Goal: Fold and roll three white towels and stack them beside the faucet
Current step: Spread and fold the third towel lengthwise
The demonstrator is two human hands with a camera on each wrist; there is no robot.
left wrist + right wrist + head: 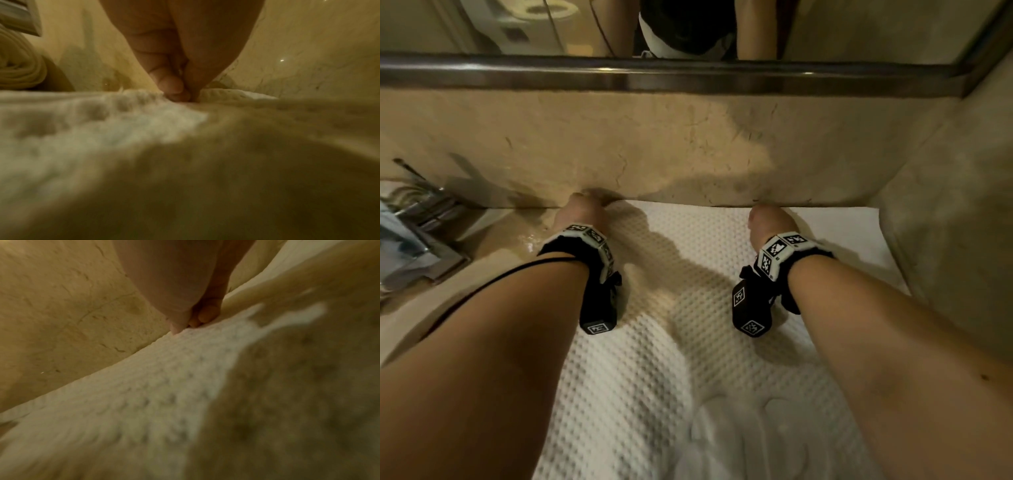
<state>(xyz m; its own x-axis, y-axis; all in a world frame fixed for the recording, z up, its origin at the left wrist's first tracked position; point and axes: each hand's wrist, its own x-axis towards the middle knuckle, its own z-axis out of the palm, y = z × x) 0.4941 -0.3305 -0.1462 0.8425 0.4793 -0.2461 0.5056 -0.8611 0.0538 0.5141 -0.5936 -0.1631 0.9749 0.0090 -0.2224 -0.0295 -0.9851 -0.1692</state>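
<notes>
A white waffle-textured towel [681, 308] lies spread flat on the beige stone counter, its far edge against the back wall. My left hand [582, 210] pinches the towel's far left corner [144, 95] between thumb and fingers. My right hand [770, 219] pinches the far edge [197, 331] further right. A rolled white towel [18, 66] lies to the left, beside the chrome faucet [417, 233]. The fingertips are hidden in the head view.
The stone back wall [654, 144] rises right behind the towel's far edge, with a mirror and metal rail [688, 78] above. A stone side wall [945, 222] bounds the counter on the right. Wet counter surface [527, 236] lies between towel and faucet.
</notes>
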